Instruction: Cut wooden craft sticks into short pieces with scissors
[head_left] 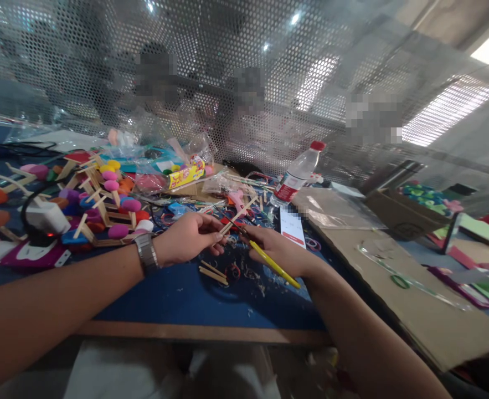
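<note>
My left hand (194, 238), with a metal watch (146, 252) on its wrist, is closed on a thin wooden stick (244, 209) that slants up and to the right. My right hand (275, 249) grips a yellow craft knife (273, 265), its handle end pointing down toward me. The knife's dark blade meets the stick close to my left fingertips; whether it is cutting in, I cannot tell. Below my hands, several short wooden pieces (213, 272) lie on the blue tabletop (157, 302) among pale shavings (261, 285).
At left stand stick frames with coloured clay blobs (115, 208), beside a white plug adapter (47, 217) on a purple power strip (32, 252). Behind are a pink glue gun (238, 201) and a red-capped bottle (296, 174). A phone (292, 226) and cardboard (427, 299) are at right.
</note>
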The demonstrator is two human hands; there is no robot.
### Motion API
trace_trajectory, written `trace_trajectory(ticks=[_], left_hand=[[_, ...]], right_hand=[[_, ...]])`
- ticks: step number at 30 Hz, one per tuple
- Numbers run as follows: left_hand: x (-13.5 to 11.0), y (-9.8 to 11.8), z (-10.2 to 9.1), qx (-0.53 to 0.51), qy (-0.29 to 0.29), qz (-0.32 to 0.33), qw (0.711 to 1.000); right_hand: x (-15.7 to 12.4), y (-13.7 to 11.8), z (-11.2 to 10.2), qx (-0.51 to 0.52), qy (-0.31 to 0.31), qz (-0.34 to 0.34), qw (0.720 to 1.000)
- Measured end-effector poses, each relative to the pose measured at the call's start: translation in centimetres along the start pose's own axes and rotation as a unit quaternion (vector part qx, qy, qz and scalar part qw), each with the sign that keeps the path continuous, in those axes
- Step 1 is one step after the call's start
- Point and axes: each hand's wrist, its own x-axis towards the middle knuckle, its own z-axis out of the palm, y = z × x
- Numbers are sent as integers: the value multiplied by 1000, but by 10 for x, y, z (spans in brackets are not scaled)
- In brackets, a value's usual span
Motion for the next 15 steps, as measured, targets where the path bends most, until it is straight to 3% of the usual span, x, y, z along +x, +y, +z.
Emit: trace_trajectory(ticks=[6, 15], left_hand=[[-1, 3, 2, -13, 17, -13, 1000], [0, -4, -1, -86, -25, -25, 996]], right_hand=[[0, 0, -1, 19, 0, -12, 1000], [0, 5, 1, 3, -8, -13, 1000]])
